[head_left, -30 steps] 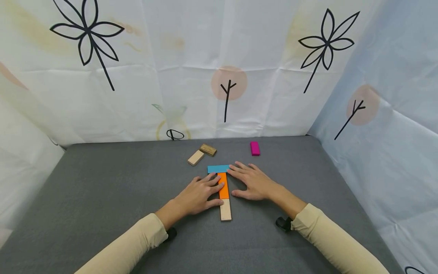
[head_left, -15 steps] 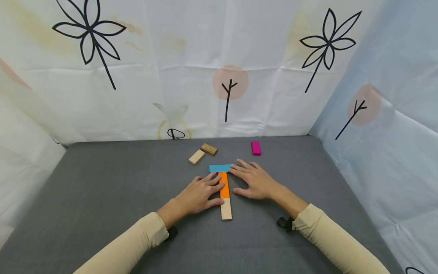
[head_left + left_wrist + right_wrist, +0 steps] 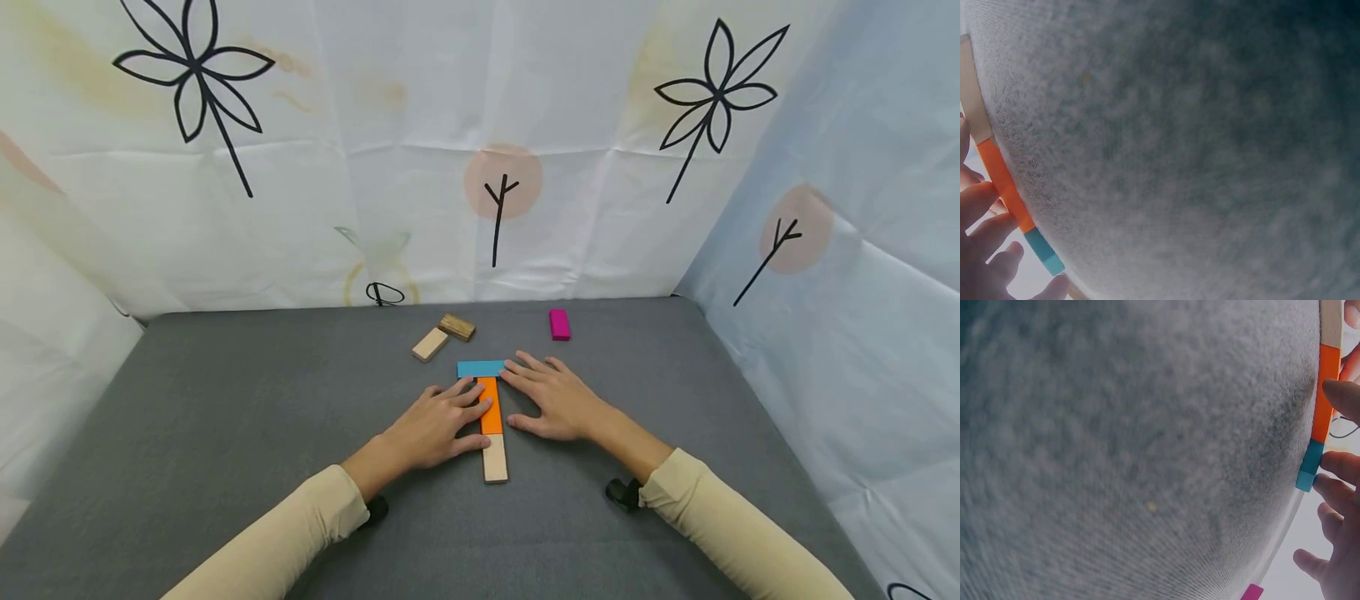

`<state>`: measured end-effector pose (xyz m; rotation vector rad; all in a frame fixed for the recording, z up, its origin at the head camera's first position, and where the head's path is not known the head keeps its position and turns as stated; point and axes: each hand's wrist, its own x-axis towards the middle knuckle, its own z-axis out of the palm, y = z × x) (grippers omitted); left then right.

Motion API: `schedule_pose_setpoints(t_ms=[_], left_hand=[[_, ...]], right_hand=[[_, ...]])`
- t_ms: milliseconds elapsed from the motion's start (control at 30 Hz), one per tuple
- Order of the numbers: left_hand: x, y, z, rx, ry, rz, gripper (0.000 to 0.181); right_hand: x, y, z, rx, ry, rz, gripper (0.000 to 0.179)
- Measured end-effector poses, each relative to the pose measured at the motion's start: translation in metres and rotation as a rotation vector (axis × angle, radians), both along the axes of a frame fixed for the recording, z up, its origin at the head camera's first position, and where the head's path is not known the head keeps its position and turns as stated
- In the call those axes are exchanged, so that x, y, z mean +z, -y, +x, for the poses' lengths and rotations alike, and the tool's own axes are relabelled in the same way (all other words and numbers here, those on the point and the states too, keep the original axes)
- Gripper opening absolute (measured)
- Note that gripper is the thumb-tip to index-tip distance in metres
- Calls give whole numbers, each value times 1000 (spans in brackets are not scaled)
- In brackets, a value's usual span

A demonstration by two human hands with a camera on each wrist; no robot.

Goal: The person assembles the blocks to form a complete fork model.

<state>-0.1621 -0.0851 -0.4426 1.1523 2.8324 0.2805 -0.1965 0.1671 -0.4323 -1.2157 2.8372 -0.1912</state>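
Three flat blocks form a T on the grey table. A blue block [image 3: 480, 369] lies crosswise at the far end, an orange block [image 3: 491, 417] runs toward me from its middle, and a pale wooden block [image 3: 495, 462] continues that line. My left hand [image 3: 438, 425] lies along the left side with fingers spread, its fingertips on the orange block and its thumb by the joint with the pale one. From the right, my right hand [image 3: 555, 400] touches the blue block's right end with straight fingertips, thumb held apart from the orange block. In both wrist views the blocks show edge-on.
Behind the T, a pale block [image 3: 430, 345] and a brown block [image 3: 457, 327] lie close together. A magenta block [image 3: 559, 325] lies farther right near the back edge. White patterned fabric [image 3: 420, 167] hangs behind the table [image 3: 225, 417] and at its sides.
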Motion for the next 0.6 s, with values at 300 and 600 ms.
schedule_pose_setpoints(t_ms=[300,600], left_hand=[[-2,0,-1,0,-1,-1,67],[-1,-1,0,7,8,-1,67]], right_hand=[[2,0,-1,-10,15,-9,70],[2,-3,-5,13,57,-43,69]])
